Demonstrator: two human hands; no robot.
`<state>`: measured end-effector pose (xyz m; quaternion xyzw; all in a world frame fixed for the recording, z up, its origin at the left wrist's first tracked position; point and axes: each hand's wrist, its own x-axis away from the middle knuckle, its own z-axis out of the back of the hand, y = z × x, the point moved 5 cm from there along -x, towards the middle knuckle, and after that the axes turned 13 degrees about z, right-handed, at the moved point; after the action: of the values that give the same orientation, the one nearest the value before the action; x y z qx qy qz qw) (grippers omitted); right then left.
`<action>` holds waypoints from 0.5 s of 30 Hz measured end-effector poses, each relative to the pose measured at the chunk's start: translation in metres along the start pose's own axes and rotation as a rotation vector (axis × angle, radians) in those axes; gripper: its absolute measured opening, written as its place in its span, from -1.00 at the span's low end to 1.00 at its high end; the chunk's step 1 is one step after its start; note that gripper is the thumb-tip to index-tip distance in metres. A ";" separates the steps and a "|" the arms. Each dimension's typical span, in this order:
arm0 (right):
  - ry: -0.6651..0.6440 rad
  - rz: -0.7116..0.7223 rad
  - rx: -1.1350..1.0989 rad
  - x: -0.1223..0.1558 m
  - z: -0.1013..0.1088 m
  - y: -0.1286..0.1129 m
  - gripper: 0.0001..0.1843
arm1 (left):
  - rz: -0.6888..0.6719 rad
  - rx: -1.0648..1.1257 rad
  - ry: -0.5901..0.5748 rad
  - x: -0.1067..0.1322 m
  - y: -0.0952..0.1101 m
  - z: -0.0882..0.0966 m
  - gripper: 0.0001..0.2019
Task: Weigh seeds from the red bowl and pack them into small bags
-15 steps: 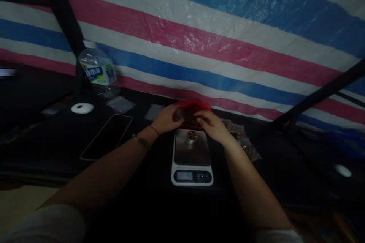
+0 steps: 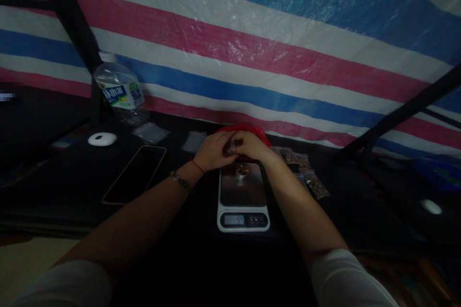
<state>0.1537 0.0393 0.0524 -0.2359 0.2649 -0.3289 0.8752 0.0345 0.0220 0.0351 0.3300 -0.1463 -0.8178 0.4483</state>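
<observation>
My left hand (image 2: 212, 151) and my right hand (image 2: 248, 146) meet over a red bowl (image 2: 248, 129) at the back of a dark table. Both are curled around a small clear bag (image 2: 231, 146) pinched between them; its contents are too dim to make out. Just in front of the hands stands a white kitchen scale (image 2: 243, 196) with a steel plate, and a small cup (image 2: 240, 171) sits on that plate. The scale's display is lit.
A plastic water bottle (image 2: 120, 91) stands at the back left, with a white round puck (image 2: 103, 139) and a phone (image 2: 135, 172) lying flat near it. Small filled bags (image 2: 306, 172) lie right of the scale. A striped tarp (image 2: 252, 48) hangs behind.
My right hand has slid left and joined my left hand over the bowl; the two now pinch the small bag together. The scale and cup stay put.
</observation>
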 end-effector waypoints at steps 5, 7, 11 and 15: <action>0.004 0.064 -0.007 0.001 -0.001 -0.006 -0.87 | -0.037 0.034 0.028 0.000 -0.002 0.000 -0.40; 0.088 0.081 -0.039 0.008 0.004 -0.006 -0.82 | -0.035 0.046 0.041 0.000 -0.004 -0.001 -0.45; 0.317 -0.021 -0.086 0.042 0.020 0.003 -0.73 | 0.004 0.072 0.043 0.000 -0.011 -0.003 -0.46; 0.190 -0.009 -0.155 0.079 0.013 0.003 -0.52 | 0.068 0.096 0.016 0.000 -0.019 -0.006 -0.50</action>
<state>0.2140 -0.0111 0.0355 -0.2719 0.3701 -0.3323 0.8238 0.0264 0.0328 0.0211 0.3524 -0.1927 -0.7916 0.4605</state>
